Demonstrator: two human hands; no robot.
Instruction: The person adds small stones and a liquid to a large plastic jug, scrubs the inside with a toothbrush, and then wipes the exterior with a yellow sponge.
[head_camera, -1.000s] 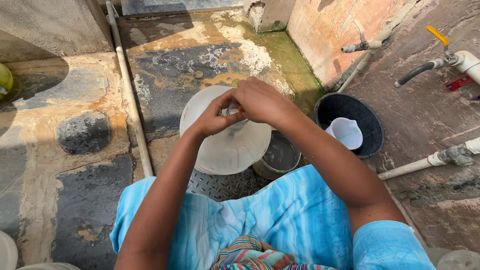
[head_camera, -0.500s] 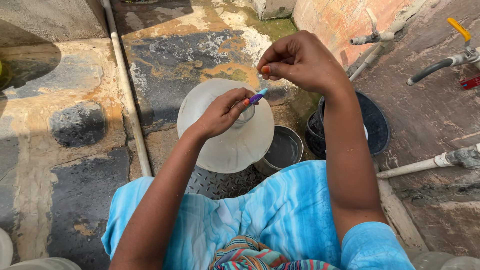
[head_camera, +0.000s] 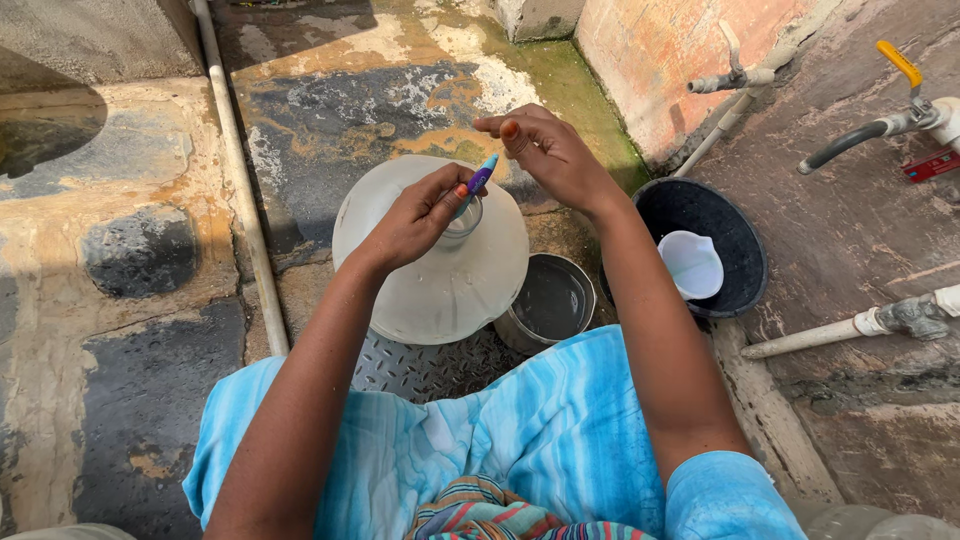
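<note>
Left hand (head_camera: 415, 215): resting on top of the large translucent water jug (head_camera: 430, 265), fingers pinched together on a small blue-and-purple cap (head_camera: 481, 175) just above the jug's mouth.
Right hand (head_camera: 545, 150): hovering above and behind the jug, fingers loosely curled and apart, holding nothing visible.
Jug: standing upright in front of the knees, seen from straight above, neck at the centre.
Metal pot (head_camera: 545, 303): sitting just beside the jug on its right, touching or nearly so; holding clear water.
Black basin (head_camera: 735, 235): lying near the pot, further right, against the wall's foot; carrying a white plastic scoop (head_camera: 692, 265) inside.
Ground (head_camera: 130, 250): showing rough stained concrete, wet in dark patches, flaking orange and grey, turning green with algae toward the far corner.
Metal tread plate (head_camera: 430, 365): lying under the jug and pot.
White pipe (head_camera: 235, 170): running along the floor on the left, front to back.
Wall (head_camera: 650, 60): standing at right, weathered reddish plaster.
Taps: one metal tap (head_camera: 725, 78) jutting from the wall; another with a yellow handle (head_camera: 898, 62) sitting further right over a black hose end.
Blue striped cloth (head_camera: 490, 440): covering the lap at the bottom.
</note>
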